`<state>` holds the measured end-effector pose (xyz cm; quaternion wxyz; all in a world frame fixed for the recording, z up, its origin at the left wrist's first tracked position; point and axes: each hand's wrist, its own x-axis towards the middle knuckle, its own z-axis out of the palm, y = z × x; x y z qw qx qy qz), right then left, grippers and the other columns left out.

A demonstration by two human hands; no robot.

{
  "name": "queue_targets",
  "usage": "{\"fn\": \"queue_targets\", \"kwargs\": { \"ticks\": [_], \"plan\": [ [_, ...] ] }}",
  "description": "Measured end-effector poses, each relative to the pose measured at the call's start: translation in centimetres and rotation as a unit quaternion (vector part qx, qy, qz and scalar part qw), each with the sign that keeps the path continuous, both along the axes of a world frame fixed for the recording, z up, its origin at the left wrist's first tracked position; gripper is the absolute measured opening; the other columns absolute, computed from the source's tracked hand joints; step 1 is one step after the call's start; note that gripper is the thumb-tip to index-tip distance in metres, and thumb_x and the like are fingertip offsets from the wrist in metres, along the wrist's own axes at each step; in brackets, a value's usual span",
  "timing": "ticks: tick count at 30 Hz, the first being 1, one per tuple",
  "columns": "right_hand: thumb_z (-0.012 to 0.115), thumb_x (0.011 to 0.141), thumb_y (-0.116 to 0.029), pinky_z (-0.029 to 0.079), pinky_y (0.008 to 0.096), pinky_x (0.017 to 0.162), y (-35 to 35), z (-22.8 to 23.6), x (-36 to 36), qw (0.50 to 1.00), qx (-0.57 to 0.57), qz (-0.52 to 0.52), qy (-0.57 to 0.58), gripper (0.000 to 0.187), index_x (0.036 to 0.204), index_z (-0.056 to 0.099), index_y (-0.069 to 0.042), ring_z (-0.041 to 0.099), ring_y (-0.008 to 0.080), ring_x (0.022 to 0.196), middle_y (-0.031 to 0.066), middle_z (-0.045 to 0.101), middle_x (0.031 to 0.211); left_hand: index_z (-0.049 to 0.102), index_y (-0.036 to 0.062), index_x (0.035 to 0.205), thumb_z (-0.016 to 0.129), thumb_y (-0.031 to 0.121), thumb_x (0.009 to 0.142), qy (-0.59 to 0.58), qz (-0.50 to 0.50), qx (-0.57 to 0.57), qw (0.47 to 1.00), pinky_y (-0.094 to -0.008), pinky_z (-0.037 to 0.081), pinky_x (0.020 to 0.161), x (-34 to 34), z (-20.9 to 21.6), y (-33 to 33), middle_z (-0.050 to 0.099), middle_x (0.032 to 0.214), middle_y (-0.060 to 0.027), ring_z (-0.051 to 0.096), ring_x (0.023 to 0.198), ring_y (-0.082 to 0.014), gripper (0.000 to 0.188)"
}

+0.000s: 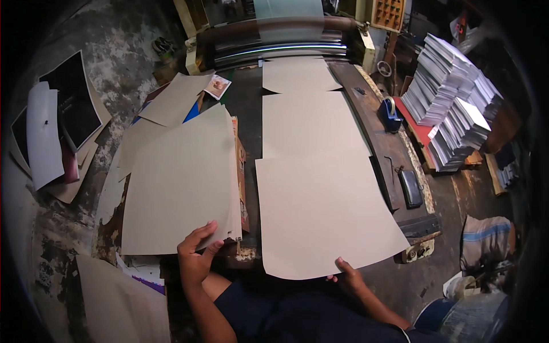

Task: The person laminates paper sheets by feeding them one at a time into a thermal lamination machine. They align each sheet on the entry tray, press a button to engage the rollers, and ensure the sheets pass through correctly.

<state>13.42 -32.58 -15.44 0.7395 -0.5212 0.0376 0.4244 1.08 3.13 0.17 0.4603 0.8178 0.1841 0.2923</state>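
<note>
My right hand (pixel 350 278) grips the near edge of a beige paperboard sheet (pixel 326 211), with the thumb on top and the fingers beneath. That sheet's far edge overlaps a second beige sheet (pixel 309 126), and another sheet (pixel 297 74) beyond it reaches the rollers (pixel 280 51) of a machine. To the left lies a stack of similar paperboard (pixel 177 177). At its near right corner, my left hand (pixel 200 246) is closed on the top sheet, fingers above and thumb at the edge. The layers under that corner are partly fanned.
Blue tape dispenser (pixel 390 114) and a black case (pixel 410 188) rest on the machine's right side. Tall paper stacks (pixel 440 80) stand beyond on the right. Loose prints (pixel 68 114) lie on the floor at left. A leaning board (pixel 123 297) is near my left arm.
</note>
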Motion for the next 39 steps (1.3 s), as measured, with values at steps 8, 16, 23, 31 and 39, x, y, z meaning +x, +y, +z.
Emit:
{"fn": "queue_targets", "kwargs": {
  "ticks": [8,16,23,31,39],
  "plan": [
    [0.047,0.102,-0.04,0.046,0.0328,0.07,0.9,-0.5,-1.0,0.999,0.034,-0.018,0.032,0.041,0.106,0.055,-0.001,0.058,0.0199,0.076,0.0121,0.062,0.084,0.07,-0.0015,0.106,0.073,0.024,0.09,0.033,0.001,-0.069,0.997,-0.0331,0.044,0.1,-0.2,0.4,0.5,0.072,0.109,-0.0134,0.063,0.113,-0.0218,0.031],
    [0.05,0.1,-0.044,0.049,0.0413,0.076,4.7,0.5,3.6,0.989,0.034,-0.097,0.109,0.043,0.11,0.052,-0.002,0.053,0.0193,0.069,0.0126,0.059,0.08,0.061,-0.0069,0.091,0.049,0.039,0.104,0.015,0.166,-0.044,0.985,-0.0281,0.044,0.072,1.6,-0.1,-1.8,0.057,0.072,-0.0062,0.045,0.071,-0.0128,0.049],
    [0.05,0.1,-0.043,0.051,0.0421,0.075,6.4,-0.8,7.2,0.988,0.063,-0.115,0.079,0.041,0.115,0.048,-0.005,0.054,0.0184,0.07,0.014,0.062,0.089,0.063,-0.0052,0.096,0.048,0.036,0.104,0.027,0.264,-0.083,0.961,-0.0296,0.044,0.076,2.0,0.4,-2.6,0.062,0.08,-0.0091,0.052,0.076,-0.0142,0.045],
    [0.051,0.098,-0.045,0.05,0.0427,0.076,8.1,0.0,5.9,0.979,0.026,-0.191,0.066,0.048,0.131,0.045,-0.01,0.058,0.0198,0.08,0.0118,0.063,0.113,0.068,0.0008,0.095,0.048,0.029,0.103,-0.04,0.243,0.046,0.968,-0.0348,0.044,0.097,0.5,0.3,-3.8,0.07,0.087,-0.0073,0.064,0.086,-0.0201,0.036],
    [0.058,0.093,-0.036,0.054,0.0416,0.085,5.8,6.0,6.1,0.973,0.227,-0.044,0.007,0.061,0.142,0.037,-0.006,0.062,0.0216,0.099,0.014,0.057,0.127,0.071,0.0115,0.077,0.063,0.029,0.094,-0.038,-0.145,0.133,0.98,-0.0524,0.024,0.114,-0.1,2.5,-5.7,0.075,0.084,0.0022,0.07,0.101,-0.0207,0.026]
  ]
}}
